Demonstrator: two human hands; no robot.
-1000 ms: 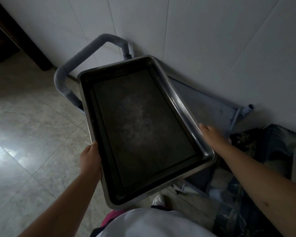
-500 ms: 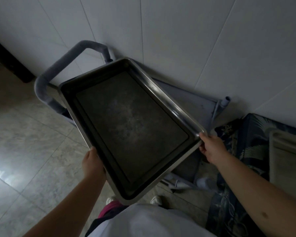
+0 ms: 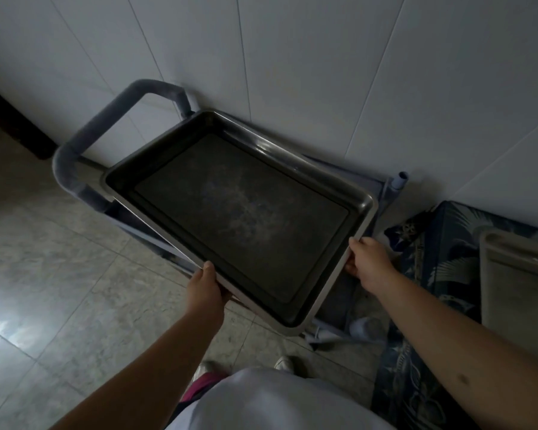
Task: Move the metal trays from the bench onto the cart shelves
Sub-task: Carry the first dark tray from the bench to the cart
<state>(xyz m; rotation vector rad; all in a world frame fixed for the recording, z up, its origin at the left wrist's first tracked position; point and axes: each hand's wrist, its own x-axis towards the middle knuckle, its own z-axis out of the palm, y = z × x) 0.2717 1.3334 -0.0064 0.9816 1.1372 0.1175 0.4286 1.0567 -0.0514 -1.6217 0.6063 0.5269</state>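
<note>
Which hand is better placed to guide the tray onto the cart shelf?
Probably right: the right hand grips the metal tray at its short end beside the cart; the left hand holds the floor-side edge.

Wall (image 3: 323, 57): large pale panels with thin dark seams. Floor (image 3: 44, 274): grey marbled tiles; a bright light reflection at the lower left. A dark piece of furniture (image 3: 10, 119) stands against the wall at the far left. A blue patterned cloth (image 3: 432, 274) lies at the right. Overall lighting is dim.
</note>
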